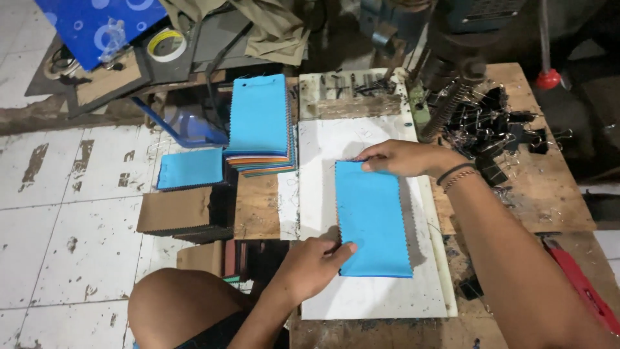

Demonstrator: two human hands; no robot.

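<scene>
While my left hand grips the near left corner of the blue fabric swatch stack, its fingers are pinched nearly closed, thumb lying on top of the cloth and the other fingertips tucked out of sight under the edge. My right hand rests on the far edge of the same stack, fingers held close together and pressed flat on the top corner, so I cannot tell whether any of them curl beneath it. The stack lies on the white board in the middle of the wooden worktop, with its long axis running away from me toward the machine and tilted slightly, near end leaning right. Its edges are zigzag cut, and thin coloured layers show along the bottom edge. To the left stands a taller pile of swatches with a blue sheet on top, and further left a small blue piece lies on brown card. A heap of black binder clips sits beyond my right wrist, tangled and hard to separate. The machine at the top is cut off and dark.
</scene>
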